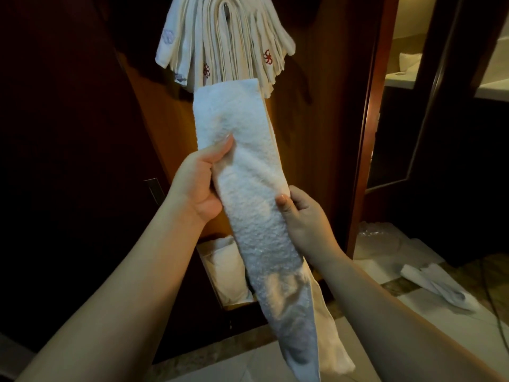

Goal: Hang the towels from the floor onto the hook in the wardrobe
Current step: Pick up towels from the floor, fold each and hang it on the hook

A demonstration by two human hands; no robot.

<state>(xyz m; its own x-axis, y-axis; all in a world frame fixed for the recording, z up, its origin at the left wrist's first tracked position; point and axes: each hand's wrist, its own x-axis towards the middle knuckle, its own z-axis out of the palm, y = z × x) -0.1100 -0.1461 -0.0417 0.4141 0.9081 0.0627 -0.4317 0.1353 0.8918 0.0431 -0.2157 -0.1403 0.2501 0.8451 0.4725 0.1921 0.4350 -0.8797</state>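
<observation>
I hold a long folded white towel (248,172) up in front of the open wardrobe. My left hand (197,183) grips its left edge, thumb on the front. My right hand (303,216) pinches its right edge lower down. The towel's top end reaches just below a bunch of several white towels (220,42) with red and blue embroidered marks, hanging from the hook (225,12), which is mostly hidden by them. Another white towel (438,285) lies crumpled on the floor at the right.
The wardrobe's brown back panel (311,133) and a wooden door frame (366,133) stand behind the towel. A white bag (225,266) sits in a low compartment. Crumpled clear plastic (377,238) lies on the tiled floor by the frame.
</observation>
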